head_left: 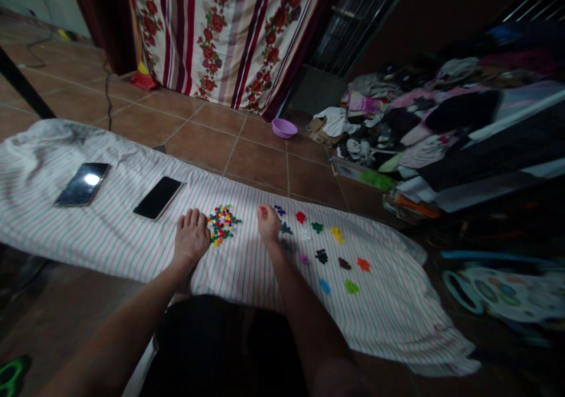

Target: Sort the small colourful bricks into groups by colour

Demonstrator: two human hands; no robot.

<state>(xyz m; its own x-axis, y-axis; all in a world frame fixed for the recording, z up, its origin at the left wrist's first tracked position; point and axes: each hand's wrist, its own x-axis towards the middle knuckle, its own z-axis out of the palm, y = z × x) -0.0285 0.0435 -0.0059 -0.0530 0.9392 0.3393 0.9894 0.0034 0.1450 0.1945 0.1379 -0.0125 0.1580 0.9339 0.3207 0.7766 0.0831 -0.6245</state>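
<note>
Striped cloth (53, 232) on the floor carries a dark phone (83, 184) and a second phone (158, 197). My left hand (191, 238) lies flat, grip open and empty, touching a heap of tiny multicoloured pieces (223, 223). My right hand (268, 223) has its grip pinched on a red piece (263, 211), with single-colour clusters (321, 256) just beyond

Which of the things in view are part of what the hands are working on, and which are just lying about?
In use: mixed pile of coloured pieces beside the left hand; red piece pinched in the right hand; one-colour groups to its right; striped cloth under them.
Lying about: phone and second phone on the cloth; purple bowl on the floor; heap of clothes.
</note>
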